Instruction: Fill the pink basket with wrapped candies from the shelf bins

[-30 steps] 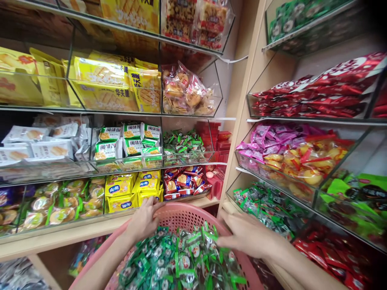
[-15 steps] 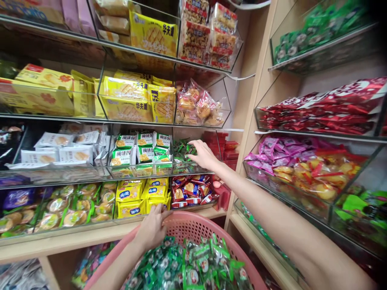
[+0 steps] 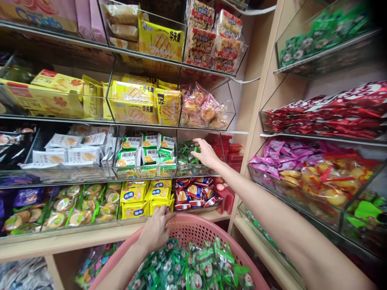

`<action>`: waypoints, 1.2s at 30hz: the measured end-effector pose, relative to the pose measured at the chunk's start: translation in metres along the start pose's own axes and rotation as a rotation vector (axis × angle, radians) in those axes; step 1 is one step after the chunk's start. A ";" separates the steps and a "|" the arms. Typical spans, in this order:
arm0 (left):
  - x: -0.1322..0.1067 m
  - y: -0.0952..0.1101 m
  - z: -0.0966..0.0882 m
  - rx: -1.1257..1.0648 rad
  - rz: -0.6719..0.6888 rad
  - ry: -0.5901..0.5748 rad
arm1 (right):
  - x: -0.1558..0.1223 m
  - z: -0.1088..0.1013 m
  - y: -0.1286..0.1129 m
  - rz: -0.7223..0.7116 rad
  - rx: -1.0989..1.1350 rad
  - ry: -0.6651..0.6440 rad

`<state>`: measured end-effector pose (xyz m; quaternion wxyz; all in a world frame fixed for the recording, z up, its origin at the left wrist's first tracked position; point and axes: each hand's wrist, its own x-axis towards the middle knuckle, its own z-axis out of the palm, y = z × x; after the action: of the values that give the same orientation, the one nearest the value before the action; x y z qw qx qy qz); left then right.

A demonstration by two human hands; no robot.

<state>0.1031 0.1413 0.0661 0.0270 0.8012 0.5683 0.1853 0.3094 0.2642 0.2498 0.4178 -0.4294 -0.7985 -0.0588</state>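
Observation:
My right hand reaches into a clear shelf bin over small dark-green wrapped candies. Its thumb and forefinger are apart, and the other fingers are partly hidden. Below, my left hand is closed over the far left rim of a pink perforated plastic basket. Many green-wrapped candies fill the basket, with clear-and-green packets on its right side. Left of the right hand's bin stand green-and-white snack packets. Directly beneath that bin lie red-and-blue wrapped biscuits.
Clear-fronted bins of yellow waffle packets and white packets line the left shelves. A wooden upright stands at the corner. Right-hand bins hold red bags and pink packets. The wooden ledge runs behind the basket.
The view has shifted slightly, so the shelves appear further right. My right hand stays at the candy bin with little movement, and my left hand remains on the basket rim.

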 end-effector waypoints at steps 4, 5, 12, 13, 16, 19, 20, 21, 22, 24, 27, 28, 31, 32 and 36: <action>0.000 0.001 0.000 0.014 0.002 0.002 | -0.010 -0.013 0.002 -0.054 0.164 0.129; 0.000 0.000 0.000 0.018 0.004 0.004 | -0.016 -0.018 0.001 -0.061 0.202 0.155; 0.002 0.001 -0.002 0.043 0.025 -0.023 | -0.128 -0.048 -0.025 -0.059 0.351 -0.048; 0.003 0.002 -0.002 0.045 0.025 -0.025 | -0.147 -0.049 -0.029 -0.044 0.364 -0.147; 0.003 0.003 0.001 0.047 0.036 -0.007 | -0.192 -0.049 -0.037 0.011 0.374 -0.447; 0.003 0.002 0.003 0.044 0.060 0.018 | -0.217 -0.048 -0.036 0.076 0.370 -0.592; 0.003 0.001 0.003 0.041 0.065 0.021 | -0.222 -0.048 -0.034 0.102 0.376 -0.596; 0.003 0.001 0.002 0.038 0.065 0.020 | -0.225 -0.047 -0.031 0.129 0.382 -0.591; 0.003 0.001 0.002 0.036 0.062 0.014 | -0.228 -0.047 -0.028 0.153 0.387 -0.574; 0.002 0.000 0.000 0.035 0.053 0.001 | -0.231 -0.044 -0.021 0.182 0.387 -0.525; 0.002 0.001 -0.001 0.034 0.048 -0.011 | -0.233 -0.039 -0.011 0.186 0.351 -0.441; 0.003 0.002 -0.001 0.033 0.049 -0.010 | -0.233 -0.037 -0.008 0.181 0.332 -0.419; 0.003 0.004 -0.001 0.037 0.054 -0.009 | -0.229 -0.027 -0.004 0.177 0.268 -0.404; 0.004 0.004 -0.001 0.040 0.054 -0.008 | -0.227 -0.023 -0.004 0.174 0.249 -0.416; 0.003 0.004 -0.001 0.046 0.052 -0.001 | -0.214 -0.001 -0.008 0.117 0.163 -0.498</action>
<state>0.1069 0.1423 0.0688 0.0040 0.8164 0.5512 0.1725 0.3647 0.1221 0.0991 0.2444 -0.4410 -0.8526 0.1372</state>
